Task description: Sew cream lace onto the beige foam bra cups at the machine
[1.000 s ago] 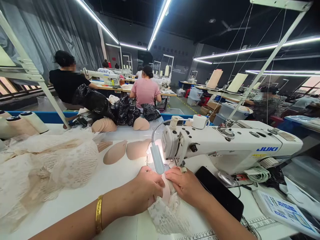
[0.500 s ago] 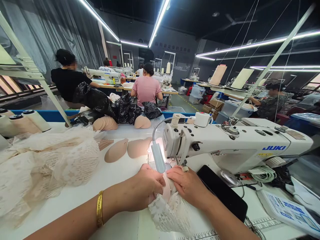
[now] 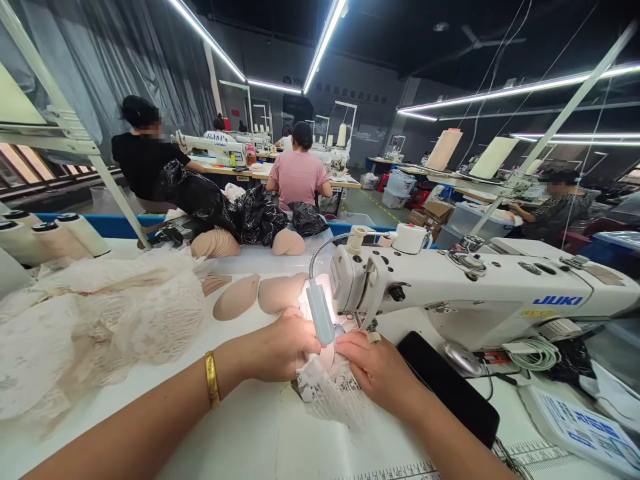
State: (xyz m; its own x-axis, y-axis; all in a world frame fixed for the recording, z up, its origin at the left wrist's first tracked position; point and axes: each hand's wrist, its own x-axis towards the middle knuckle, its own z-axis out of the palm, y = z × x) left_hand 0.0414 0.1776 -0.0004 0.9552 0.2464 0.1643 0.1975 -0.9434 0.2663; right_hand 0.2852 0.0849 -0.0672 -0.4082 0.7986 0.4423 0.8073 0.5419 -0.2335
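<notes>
A beige bra cup (image 3: pixel 327 358) with white lace fabric (image 3: pixel 330 390) lies under the head of the white sewing machine (image 3: pixel 430 287). My left hand (image 3: pixel 285 347) is closed on the left side of this piece, its fingertips partly hidden by the lamp. On the other side, my right hand (image 3: pixel 375 363) pinches the cup's edge close to the needle area, fingers pressed together. The grey lamp (image 3: pixel 320 313) on a bendable neck lights the spot and hides part of the work. The needle itself cannot be made out.
Loose beige cups (image 3: pixel 236 298) lie beyond my left hand, with a heap of lace (image 3: pixel 125 320) at the left. A black phone (image 3: pixel 450 387) and a plastic case (image 3: pixel 583 420) are on the right. Thread cones (image 3: pixel 83 235) stand far left. Co-workers (image 3: pixel 300 170) sit beyond.
My left hand has moved slightly up and to the left, farther along the table, with the cup's edge. The lace has shifted up; my right hand stays nearly in place. The view has shifted slightly.
</notes>
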